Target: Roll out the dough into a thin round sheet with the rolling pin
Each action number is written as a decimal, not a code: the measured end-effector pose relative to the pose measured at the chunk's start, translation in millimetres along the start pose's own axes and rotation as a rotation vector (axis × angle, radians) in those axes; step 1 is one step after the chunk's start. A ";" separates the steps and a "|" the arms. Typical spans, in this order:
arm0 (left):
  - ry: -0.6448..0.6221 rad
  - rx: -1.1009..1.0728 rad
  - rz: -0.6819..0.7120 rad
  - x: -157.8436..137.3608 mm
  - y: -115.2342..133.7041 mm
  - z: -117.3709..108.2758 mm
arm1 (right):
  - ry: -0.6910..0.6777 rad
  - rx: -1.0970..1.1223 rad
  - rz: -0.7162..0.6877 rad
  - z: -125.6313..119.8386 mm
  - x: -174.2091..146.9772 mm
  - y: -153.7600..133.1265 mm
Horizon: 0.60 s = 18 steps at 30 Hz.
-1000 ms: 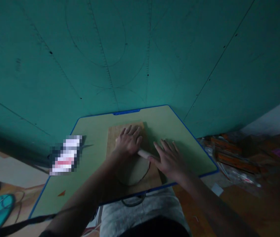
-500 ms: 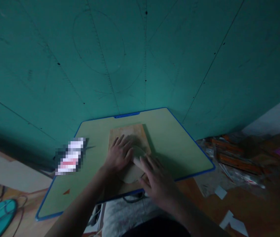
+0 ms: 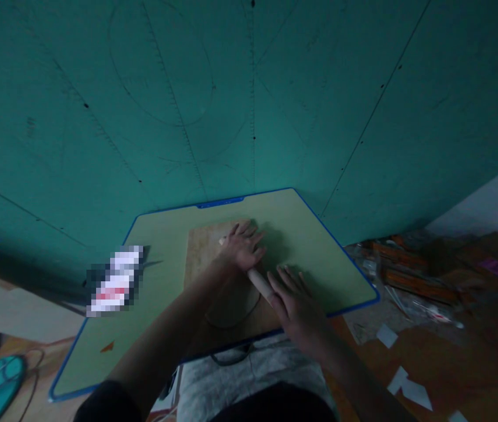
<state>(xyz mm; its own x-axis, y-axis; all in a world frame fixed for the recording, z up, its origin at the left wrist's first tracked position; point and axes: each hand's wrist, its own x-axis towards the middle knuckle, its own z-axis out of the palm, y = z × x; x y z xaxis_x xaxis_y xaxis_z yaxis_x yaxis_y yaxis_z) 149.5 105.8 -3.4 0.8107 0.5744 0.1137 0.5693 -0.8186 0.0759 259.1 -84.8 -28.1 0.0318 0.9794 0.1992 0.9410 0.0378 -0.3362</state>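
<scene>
A pale rolling pin (image 3: 260,283) lies slantwise across a wooden board (image 3: 197,249), over a flat, rounded sheet of dough (image 3: 234,308). My left hand (image 3: 244,245) rests on the pin's far part, its fingers stretched out and slightly apart. The pin's tip shows just left of that hand. My right hand (image 3: 295,296) touches the near end of the pin, palm down with fingers extended. My left forearm hides part of the dough and the board.
Under the board is a pale green folding table (image 3: 161,305) with a blue rim, set against a green wall (image 3: 231,88). A pixelated object (image 3: 115,281) and a small orange triangle (image 3: 107,347) lie at its left. Plastic-wrapped packages (image 3: 416,278) and paper scraps (image 3: 413,391) are on the floor at right.
My left hand has moved right and away from me along the board, onto the pin. My right hand has shifted slightly right, and the pin has moved right across the dough.
</scene>
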 end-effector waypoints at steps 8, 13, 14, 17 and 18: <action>0.035 -0.020 -0.024 12.1 6.4 1.6 | 0.124 -0.030 0.108 18.5 -3.6 14.7; 0.090 -0.023 -0.044 -49.1 -12.5 -3.4 | 0.043 0.118 -0.123 9.7 -16.0 -34.7; 0.097 -0.026 -0.052 -65.6 -18.3 -2.9 | 0.000 0.153 -0.159 8.5 -18.1 -45.1; 0.140 -0.039 -0.080 -113.4 -33.4 1.6 | -0.052 0.167 -0.217 8.9 -21.6 -68.2; 0.158 -0.036 -0.092 -126.3 -37.0 3.1 | -0.051 0.151 -0.228 9.8 -21.5 -72.6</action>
<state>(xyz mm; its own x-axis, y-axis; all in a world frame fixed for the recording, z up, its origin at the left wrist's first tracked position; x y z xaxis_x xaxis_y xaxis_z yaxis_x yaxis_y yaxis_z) 26.4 63.5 -23.7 0.7225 0.6413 0.2583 0.6323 -0.7640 0.1284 186.8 -106.6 -16.9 -0.1955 0.9508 0.2403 0.8611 0.2837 -0.4220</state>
